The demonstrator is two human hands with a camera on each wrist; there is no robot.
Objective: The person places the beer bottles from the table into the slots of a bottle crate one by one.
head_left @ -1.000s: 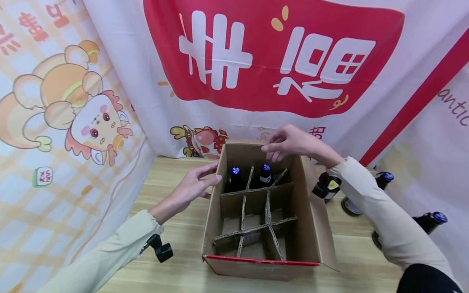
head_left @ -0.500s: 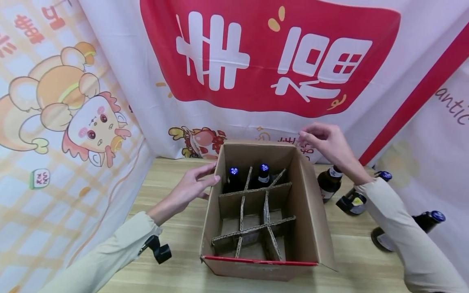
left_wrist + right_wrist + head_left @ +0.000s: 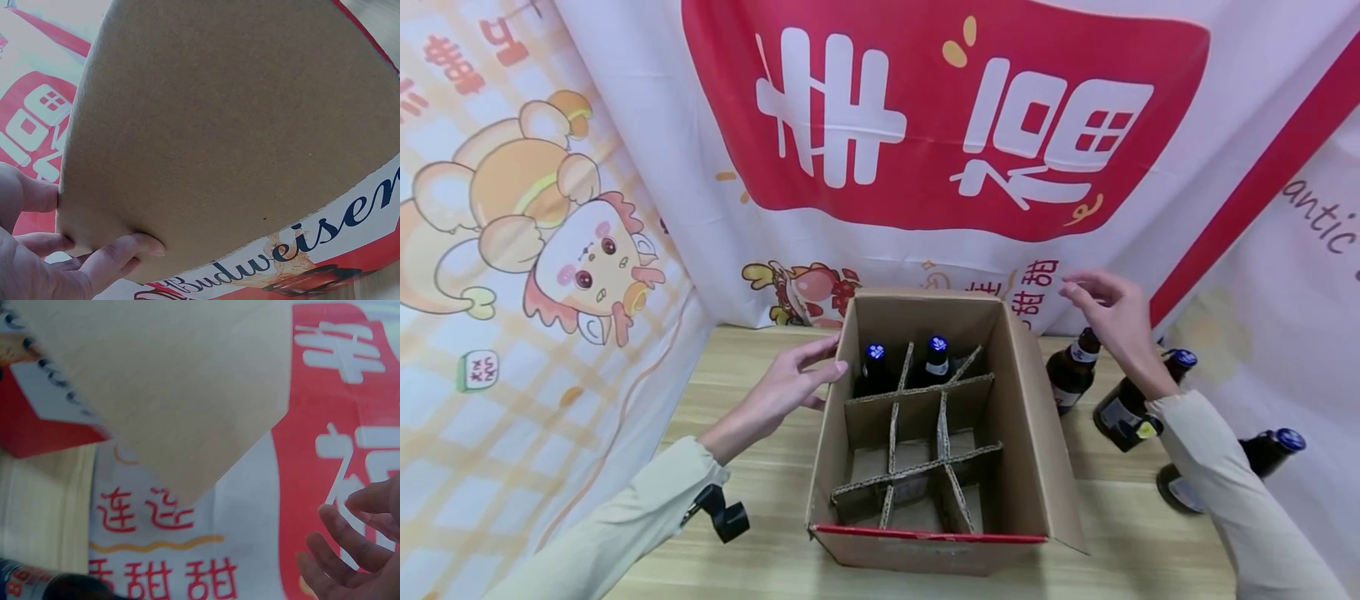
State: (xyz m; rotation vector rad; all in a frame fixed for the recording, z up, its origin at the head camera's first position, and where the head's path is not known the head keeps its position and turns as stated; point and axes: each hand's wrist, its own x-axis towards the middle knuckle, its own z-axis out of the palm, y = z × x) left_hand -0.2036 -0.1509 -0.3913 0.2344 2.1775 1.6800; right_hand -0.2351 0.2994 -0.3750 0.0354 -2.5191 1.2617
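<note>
A tall cardboard beer carton point(image 3: 925, 540) stands before me, with a cardboard divider point(image 3: 917, 389) forming cells inside. Two dark beer bottles with blue caps, one at left point(image 3: 875, 360) and one beside it point(image 3: 937, 358), stand in its far row. My left hand point(image 3: 786, 387) rests against the carton's left side, thumb at the rim. In the left wrist view its fingertips press on the brown flap point(image 3: 219, 125), above the Budweiser print. My right hand point(image 3: 1116, 312) is raised above the bottles right of the carton, fingers loosely bent, holding nothing.
Right of the carton, a beer bottle point(image 3: 1072, 371) stands on the wooden table point(image 3: 1120, 533), with a second bottle point(image 3: 1120, 408) under my right wrist and a third point(image 3: 1262, 454) partly behind my sleeve. The carton's right flap point(image 3: 1060, 467) sticks outward. Printed cloth point(image 3: 715, 125) hangs around the table.
My right hand has moved right, from above the carton's far cells to above the bottles outside. My left hand stays against the carton; the view has shifted slightly.
</note>
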